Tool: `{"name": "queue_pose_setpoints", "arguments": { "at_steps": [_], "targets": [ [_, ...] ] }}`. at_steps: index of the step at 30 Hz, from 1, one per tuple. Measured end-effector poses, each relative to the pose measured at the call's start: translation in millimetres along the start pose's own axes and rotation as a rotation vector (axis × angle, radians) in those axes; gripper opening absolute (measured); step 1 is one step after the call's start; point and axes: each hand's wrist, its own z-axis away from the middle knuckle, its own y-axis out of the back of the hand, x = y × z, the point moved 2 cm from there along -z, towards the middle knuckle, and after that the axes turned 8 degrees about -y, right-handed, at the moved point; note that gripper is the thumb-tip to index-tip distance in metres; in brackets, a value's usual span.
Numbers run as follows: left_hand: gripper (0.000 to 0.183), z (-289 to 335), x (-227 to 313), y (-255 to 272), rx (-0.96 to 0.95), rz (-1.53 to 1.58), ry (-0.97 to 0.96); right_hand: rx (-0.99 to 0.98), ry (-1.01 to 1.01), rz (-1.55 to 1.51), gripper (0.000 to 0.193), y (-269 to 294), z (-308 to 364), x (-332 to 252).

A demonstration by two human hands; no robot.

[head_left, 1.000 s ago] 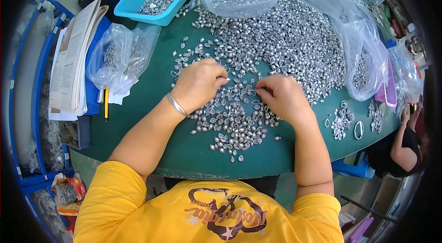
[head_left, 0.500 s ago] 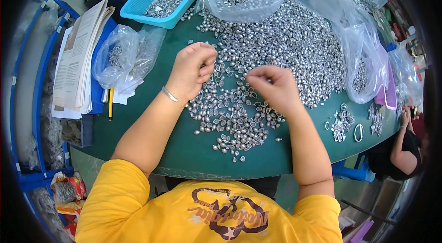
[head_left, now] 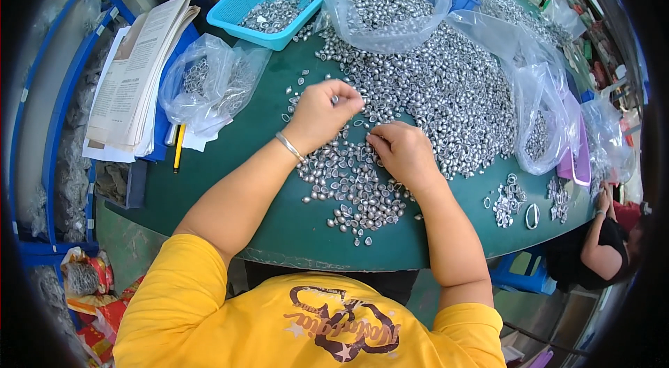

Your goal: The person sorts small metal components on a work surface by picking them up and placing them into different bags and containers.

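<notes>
A large heap of small silver teardrop-shaped metal pieces (head_left: 460, 103) covers the green table (head_left: 230, 204). Nearer to me lies a looser batch of the same hollow pieces (head_left: 362, 204). My left hand (head_left: 322, 116), with a bangle at the wrist, is closed in a pinch at the heap's left edge. A bit of silver metal shows between its thumb and fingers. Just right of it and nearer to me, my right hand (head_left: 405, 153) is closed over the loose batch, fingertips pressed together. Whatever those fingertips hold is hidden.
A blue basket (head_left: 244, 32) holds silver parts. Clear plastic bags (head_left: 425, 37) of pieces stand on the heap and at left. Papers (head_left: 132, 89) and a yellow pencil (head_left: 179, 148) lie left. Small part piles (head_left: 510, 201) sit right, near a purple tray (head_left: 580, 159). Another person (head_left: 603, 249) sits far right.
My left hand has moved rightward toward my right hand. My right hand has shifted slightly left and down, its fingers drawn closer together. The whole view has also shifted a little.
</notes>
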Motion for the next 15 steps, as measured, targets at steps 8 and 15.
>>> {"name": "queue_pose_setpoints", "arguments": {
  "at_steps": [8,15],
  "targets": [
    [0.006,-4.4,-8.7,32.1,0.205,0.784,0.378,-0.115,-0.437,-1.288,0.005,17.1,-1.0,15.5],
    [0.009,-9.7,-12.9,34.7,0.302,0.086,0.192,-0.112,-0.313,-0.401,0.015,1.6,-38.3,-7.7]
  ]
}}
